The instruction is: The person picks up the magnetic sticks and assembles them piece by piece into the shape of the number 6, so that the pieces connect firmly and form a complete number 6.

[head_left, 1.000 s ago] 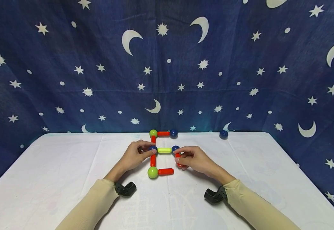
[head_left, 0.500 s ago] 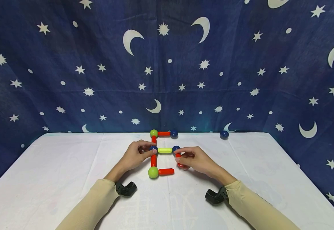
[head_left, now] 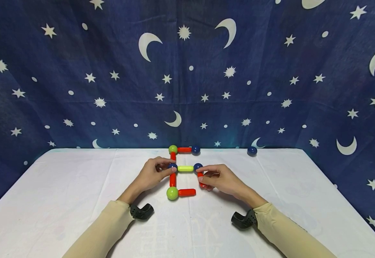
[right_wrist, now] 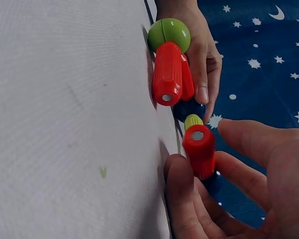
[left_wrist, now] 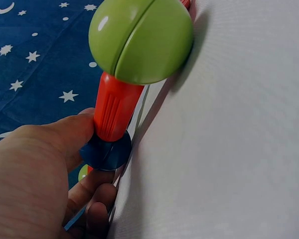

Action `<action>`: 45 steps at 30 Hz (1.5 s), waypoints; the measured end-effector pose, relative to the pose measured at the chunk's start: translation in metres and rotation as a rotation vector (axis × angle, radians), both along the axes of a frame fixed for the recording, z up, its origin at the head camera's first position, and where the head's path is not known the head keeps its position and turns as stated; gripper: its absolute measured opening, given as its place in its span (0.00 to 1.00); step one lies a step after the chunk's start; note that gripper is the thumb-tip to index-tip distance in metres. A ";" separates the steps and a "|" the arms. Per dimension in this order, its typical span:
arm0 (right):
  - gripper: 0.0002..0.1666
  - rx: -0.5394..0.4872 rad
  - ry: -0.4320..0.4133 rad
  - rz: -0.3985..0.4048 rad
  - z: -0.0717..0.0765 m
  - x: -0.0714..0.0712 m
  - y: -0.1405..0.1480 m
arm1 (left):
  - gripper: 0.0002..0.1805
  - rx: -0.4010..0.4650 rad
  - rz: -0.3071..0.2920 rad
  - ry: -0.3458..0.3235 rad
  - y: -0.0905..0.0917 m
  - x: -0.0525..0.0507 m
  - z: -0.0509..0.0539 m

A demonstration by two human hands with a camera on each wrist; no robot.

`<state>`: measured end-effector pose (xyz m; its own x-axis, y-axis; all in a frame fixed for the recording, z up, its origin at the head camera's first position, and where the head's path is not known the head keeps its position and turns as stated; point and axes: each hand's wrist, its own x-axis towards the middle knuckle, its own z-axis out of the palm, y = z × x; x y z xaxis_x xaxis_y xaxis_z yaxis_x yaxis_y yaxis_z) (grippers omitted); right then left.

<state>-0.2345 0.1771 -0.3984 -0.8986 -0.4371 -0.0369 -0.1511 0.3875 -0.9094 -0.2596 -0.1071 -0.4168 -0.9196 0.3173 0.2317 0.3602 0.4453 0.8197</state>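
Magnetic rods and balls form a flat figure on the white table. With thumb and fingers my left hand [head_left: 152, 175] pinches its middle-left blue ball [left_wrist: 107, 154]. A yellow-green rod [head_left: 185, 168] runs from there to a second blue ball [head_left: 197, 167]. Beside that ball, my right hand [head_left: 224, 181] grips a red rod [right_wrist: 202, 157], whose metal tip faces the right wrist camera. Near the front, a green ball [head_left: 172, 193] bears another red rod [head_left: 187, 192] with a free end. Part of the held rod is hidden by fingers.
Behind, a green ball [head_left: 173, 149], a red rod [head_left: 184, 149] and a blue ball [head_left: 195, 149] make up the top row. One loose blue ball [head_left: 252, 151] lies near the table's back edge. A starry blue cloth [head_left: 187, 86] hangs behind the table [head_left: 77, 200].
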 end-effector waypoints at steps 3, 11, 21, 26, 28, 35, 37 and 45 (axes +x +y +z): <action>0.21 0.004 0.003 0.002 0.000 0.000 0.001 | 0.16 -0.003 0.001 -0.002 0.000 0.000 0.000; 0.21 0.005 -0.004 0.008 0.002 -0.001 0.003 | 0.16 -0.017 0.007 0.005 0.000 0.000 0.001; 0.21 0.009 0.005 0.015 0.004 -0.001 0.005 | 0.16 -0.017 0.006 0.009 0.000 0.000 0.001; 0.21 0.022 0.005 0.015 0.007 -0.001 0.008 | 0.17 -0.015 0.005 0.007 0.000 0.000 0.001; 0.21 0.025 0.000 0.010 0.008 -0.001 0.009 | 0.17 -0.013 0.004 0.007 0.000 0.001 0.001; 0.22 0.006 0.022 0.000 0.010 -0.005 0.015 | 0.17 -0.016 0.005 0.001 0.000 0.001 0.000; 0.22 -0.004 0.025 -0.008 0.010 -0.006 0.018 | 0.17 -0.019 0.006 0.000 0.000 0.000 0.000; 0.25 -0.015 0.039 -0.051 0.012 -0.011 0.028 | 0.17 -0.016 0.005 -0.005 0.000 0.000 0.000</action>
<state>-0.2455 0.2048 -0.3869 -0.9202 -0.3914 0.0044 -0.1668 0.3820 -0.9090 -0.2593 -0.1072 -0.4167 -0.9224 0.3161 0.2220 0.3537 0.4603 0.8142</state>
